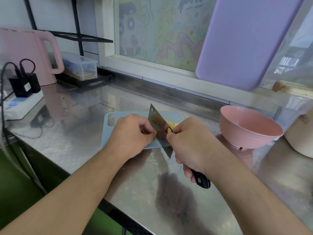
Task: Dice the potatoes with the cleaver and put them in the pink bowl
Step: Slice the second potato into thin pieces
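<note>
A pale blue cutting board [110,131] lies on the steel counter. On it, yellow potato pieces [171,125] show just right of the cleaver [158,128], whose blade stands edge-down across the board. My right hand [189,143] grips the cleaver's black handle, thumb against the blade. My left hand [131,133] sits with curled fingers against the blade's left face, on potato that is mostly hidden under it. The pink bowl [250,128] stands to the right of the board; its visible inside looks empty.
A pink kettle [25,53], a power strip with black adapters [22,99] and a clear box [81,65] stand at the back left. A lilac board [245,39] leans on the window. A cream pot [299,138] sits beside the bowl. The counter's front edge [108,207] runs diagonally.
</note>
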{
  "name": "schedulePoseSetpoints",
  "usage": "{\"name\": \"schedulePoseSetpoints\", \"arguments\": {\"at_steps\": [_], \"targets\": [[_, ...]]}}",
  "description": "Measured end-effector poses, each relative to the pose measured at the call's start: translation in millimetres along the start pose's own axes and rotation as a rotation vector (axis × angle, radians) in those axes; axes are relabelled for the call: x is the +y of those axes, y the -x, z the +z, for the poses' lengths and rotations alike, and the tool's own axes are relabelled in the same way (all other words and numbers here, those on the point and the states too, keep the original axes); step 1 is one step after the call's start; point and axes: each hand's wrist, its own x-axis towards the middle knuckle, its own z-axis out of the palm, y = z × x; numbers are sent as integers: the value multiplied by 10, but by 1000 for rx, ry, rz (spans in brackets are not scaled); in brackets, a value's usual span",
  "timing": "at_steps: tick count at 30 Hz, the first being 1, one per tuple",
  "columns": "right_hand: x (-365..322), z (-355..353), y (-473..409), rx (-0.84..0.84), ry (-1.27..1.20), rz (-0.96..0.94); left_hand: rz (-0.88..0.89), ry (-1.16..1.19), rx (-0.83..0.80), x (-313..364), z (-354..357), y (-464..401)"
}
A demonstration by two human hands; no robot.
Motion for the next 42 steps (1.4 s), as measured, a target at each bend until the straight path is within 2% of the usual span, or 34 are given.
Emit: {"name": "schedulePoseSetpoints", "arguments": {"at_steps": [6, 20, 42], "targets": [[-8, 77, -77, -15, -22, 24, 7, 8, 1, -20, -5, -14], [107, -41, -85, 78, -107, -105, -26, 81, -17, -30, 5, -10], [60, -19, -23, 49, -115, -111, -8, 63, -5, -35, 0, -12]]}}
